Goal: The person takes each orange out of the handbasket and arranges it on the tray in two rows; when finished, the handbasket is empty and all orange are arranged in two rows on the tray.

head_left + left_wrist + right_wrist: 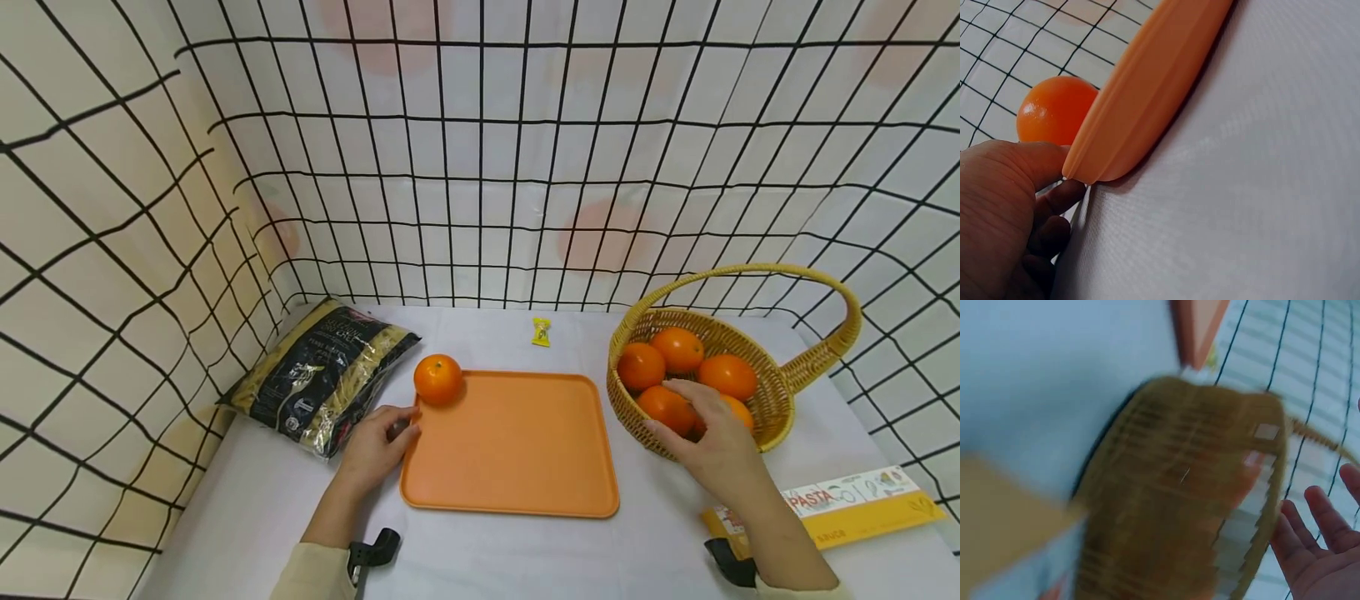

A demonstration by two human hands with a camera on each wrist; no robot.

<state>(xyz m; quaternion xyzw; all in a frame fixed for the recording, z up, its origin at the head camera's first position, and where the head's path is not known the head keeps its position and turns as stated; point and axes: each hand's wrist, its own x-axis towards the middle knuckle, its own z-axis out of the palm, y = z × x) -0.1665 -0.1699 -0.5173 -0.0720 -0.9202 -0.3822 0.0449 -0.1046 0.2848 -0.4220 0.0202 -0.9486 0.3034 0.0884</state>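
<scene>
My left hand (375,450) pinches the left rim of an orange rectangular tray (517,450); the left wrist view has the thumb on top of the rim and fingers curled below. One orange (438,379) sits at the tray's far left corner, just beyond that hand. On the right, my right hand (716,454) reaches over a woven basket (783,408) holding several oranges (726,377). Its thumb and fingers are spread apart above the front oranges (666,408). In the right wrist view the fingers (1329,519) look loosely extended near the blurred basket (1147,475).
A black and gold plastic bag of pasta (322,375) lies left of the tray. A small yellow wrapped sweet (541,332) lies behind it. A yellow and white pasta box (870,508) lies partly under the right forearm. Black wire grid panels (480,175) enclose the back and sides.
</scene>
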